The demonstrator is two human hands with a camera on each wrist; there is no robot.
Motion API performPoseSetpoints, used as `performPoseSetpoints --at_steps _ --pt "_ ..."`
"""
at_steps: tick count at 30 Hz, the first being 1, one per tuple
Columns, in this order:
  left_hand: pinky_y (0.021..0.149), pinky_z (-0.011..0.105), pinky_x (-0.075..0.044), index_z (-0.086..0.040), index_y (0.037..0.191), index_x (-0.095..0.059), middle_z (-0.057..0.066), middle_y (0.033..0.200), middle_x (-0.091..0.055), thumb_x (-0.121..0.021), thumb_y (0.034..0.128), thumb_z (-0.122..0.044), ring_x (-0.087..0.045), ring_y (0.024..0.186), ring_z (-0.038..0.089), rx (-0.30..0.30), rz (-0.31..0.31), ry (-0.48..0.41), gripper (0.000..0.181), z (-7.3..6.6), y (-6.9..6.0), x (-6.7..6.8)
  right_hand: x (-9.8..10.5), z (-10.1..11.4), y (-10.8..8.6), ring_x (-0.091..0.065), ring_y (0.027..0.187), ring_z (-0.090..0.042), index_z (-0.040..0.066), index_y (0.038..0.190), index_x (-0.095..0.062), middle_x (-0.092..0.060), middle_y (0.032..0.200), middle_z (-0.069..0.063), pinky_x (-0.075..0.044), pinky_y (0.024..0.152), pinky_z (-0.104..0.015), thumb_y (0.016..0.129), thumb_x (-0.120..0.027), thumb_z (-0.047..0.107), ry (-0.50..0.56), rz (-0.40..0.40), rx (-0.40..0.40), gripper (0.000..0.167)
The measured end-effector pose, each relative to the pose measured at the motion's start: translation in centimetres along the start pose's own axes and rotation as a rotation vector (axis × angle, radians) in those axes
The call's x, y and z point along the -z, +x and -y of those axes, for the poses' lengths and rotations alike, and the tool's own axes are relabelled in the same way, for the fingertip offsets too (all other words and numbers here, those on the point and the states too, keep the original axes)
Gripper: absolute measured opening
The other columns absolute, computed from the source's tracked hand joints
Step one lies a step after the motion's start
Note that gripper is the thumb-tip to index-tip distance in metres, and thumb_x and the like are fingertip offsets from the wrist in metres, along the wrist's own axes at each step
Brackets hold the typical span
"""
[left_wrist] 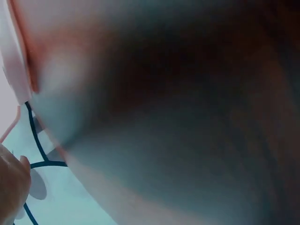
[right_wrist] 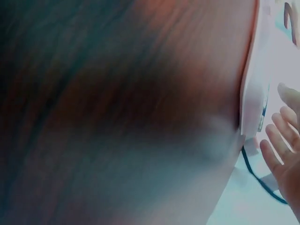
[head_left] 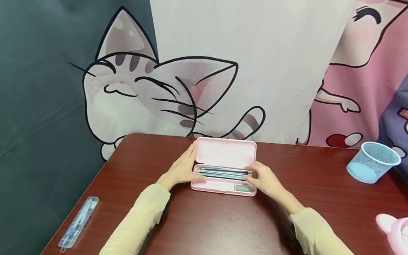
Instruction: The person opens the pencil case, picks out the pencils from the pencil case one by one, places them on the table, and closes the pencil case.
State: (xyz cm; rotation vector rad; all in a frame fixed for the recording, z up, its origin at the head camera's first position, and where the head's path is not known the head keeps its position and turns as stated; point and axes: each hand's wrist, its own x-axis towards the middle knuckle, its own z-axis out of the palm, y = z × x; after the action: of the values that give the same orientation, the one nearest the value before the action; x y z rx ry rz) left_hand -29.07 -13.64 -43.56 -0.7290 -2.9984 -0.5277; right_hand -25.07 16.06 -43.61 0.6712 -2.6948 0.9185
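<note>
A pink pencil case (head_left: 223, 185) lies unfolded near the back edge of the table, its lid (head_left: 225, 153) tipped back. Several pencils (head_left: 222, 172) lie side by side across its upper part. My left hand (head_left: 180, 169) rests against the case's left side, fingers straight along it and thumb over the front left part. At the other end, my right hand (head_left: 266, 180) has its fingers and thumb curled around the pencils' right ends. Both wrist views are mostly dark and blurred; a hand (right_wrist: 283, 154) with spread fingers shows at the right wrist view's edge.
A clear slim case (head_left: 79, 222) lies at the table's left edge. On the right stand a blue mesh cup (head_left: 372, 164) and a pink animal-shaped object (head_left: 407, 242). A cartoon cat curtain (head_left: 131, 84) hangs behind the brown table (head_left: 223, 234).
</note>
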Motion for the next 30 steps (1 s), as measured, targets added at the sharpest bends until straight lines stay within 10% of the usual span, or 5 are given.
performPoseSetpoints --at_steps 8,17,30 --pt "0.112 0.038 -0.023 -0.006 0.147 -0.002 0.008 0.155 -0.005 -0.067 0.0694 -0.060 -0.011 0.142 0.018 0.050 0.103 -0.031 0.115 0.0 -0.2 -0.4 -0.9 0.4 0.3 -0.060 0.074 -0.013 0.007 0.088 -0.069 -0.063 0.083 -0.002 -0.048 0.066 -0.030 0.074 -0.075 0.016 -0.214 0.041 0.237 0.018" --pt "0.108 0.044 -0.029 -0.012 0.148 -0.007 0.005 0.155 -0.010 -0.068 0.0698 -0.058 -0.019 0.140 0.020 0.143 0.207 -0.175 0.110 -0.3 -0.2 -0.2 -0.7 1.0 0.5 -0.058 0.067 -0.011 0.007 0.085 -0.069 -0.059 0.078 0.000 -0.047 0.061 -0.027 0.074 -0.074 0.012 -0.263 0.054 0.289 0.013" --pt "0.110 0.041 -0.026 -0.005 0.145 -0.020 0.013 0.148 -0.027 -0.075 0.0702 -0.043 -0.028 0.135 0.024 0.171 0.156 -0.329 0.100 0.2 -0.2 -0.7 -1.4 1.0 0.6 -0.049 0.066 -0.008 0.010 0.076 -0.057 -0.052 0.072 0.003 -0.044 0.062 -0.025 0.075 -0.073 0.012 -0.240 0.069 0.251 0.017"
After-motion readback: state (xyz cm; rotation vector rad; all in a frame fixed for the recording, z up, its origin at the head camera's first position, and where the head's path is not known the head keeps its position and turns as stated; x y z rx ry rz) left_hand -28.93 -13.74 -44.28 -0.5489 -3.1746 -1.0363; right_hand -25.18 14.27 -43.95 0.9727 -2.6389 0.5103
